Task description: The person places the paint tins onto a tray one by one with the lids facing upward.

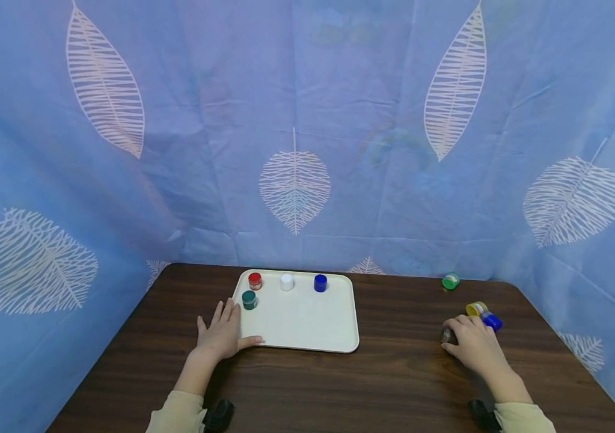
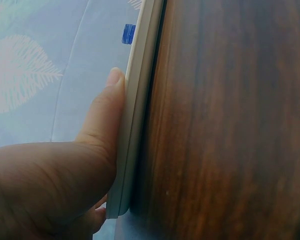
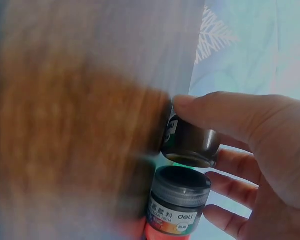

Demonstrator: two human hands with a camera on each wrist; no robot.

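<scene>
My left hand [image 1: 222,338] rests on the near left corner of a white tray [image 1: 307,328], fingers spread along its left side. In the left wrist view, the straight thumb [image 2: 102,112] lies along the rim. At the right of the table, my right hand [image 1: 475,346] holds a dark paint jar [image 1: 448,335] between thumb and fingers. The right wrist view shows this jar [image 3: 192,142] tipped on its side. Right beside it, near the fingertips, is a labelled paint jar with a black cap [image 3: 181,179].
On the tray stand red [image 1: 255,281], white [image 1: 287,282], blue [image 1: 320,282] and dark green [image 1: 249,300] jars. Beyond my right hand lie a yellow jar [image 1: 477,308] and another blue jar [image 1: 492,321]; a green jar [image 1: 450,281] lies near the back edge. A blue curtain [image 1: 296,108] hangs behind.
</scene>
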